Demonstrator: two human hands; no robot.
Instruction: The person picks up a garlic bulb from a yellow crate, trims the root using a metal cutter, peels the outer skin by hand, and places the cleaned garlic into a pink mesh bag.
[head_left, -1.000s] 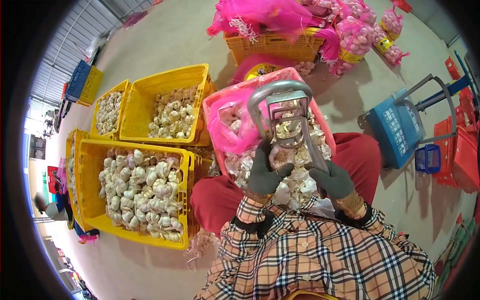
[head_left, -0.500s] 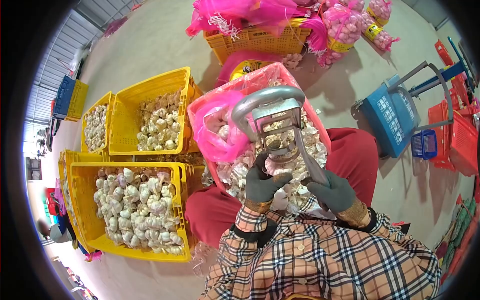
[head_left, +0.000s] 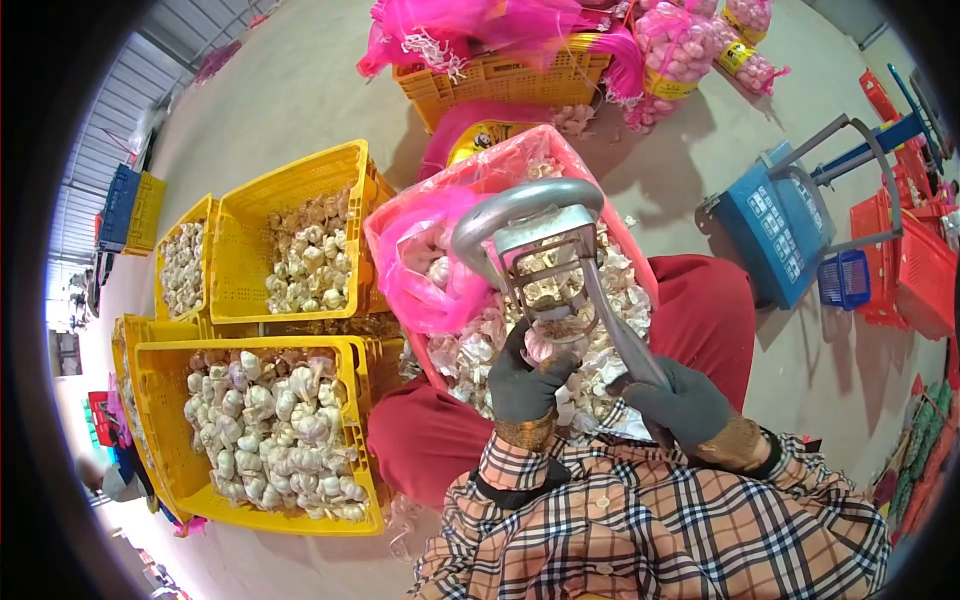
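Observation:
My left hand (head_left: pixel 528 385), in a dark glove, is closed around a pinkish garlic bulb (head_left: pixel 540 345) under the metal frame of a grey lever press (head_left: pixel 555 225). The press has a thick curved bar on top. My right hand (head_left: pixel 688 405), also gloved, is wrapped round its long lever handle (head_left: pixel 630 345). Beneath both hands, a pink plastic-lined crate (head_left: pixel 638 245) holds loose garlic skins and scraps. A bright pink mesh bag (head_left: pixel 425 285) with garlic bulbs lies at the crate's left side, near the press. The glove hides part of the held bulb.
Yellow crates of garlic bulbs (head_left: pixel 358 435) stand to my left. Another yellow crate (head_left: pixel 500 85) with pink mesh bags is ahead, beside filled garlic bags (head_left: pixel 680 55). On the right are a blue platform scale (head_left: pixel 780 235) and red baskets (head_left: pixel 925 280).
My right hand and the lever handle have moved slightly down and right. My left thumb has drawn in closer to the garlic bulb. The whole view has shifted a little.

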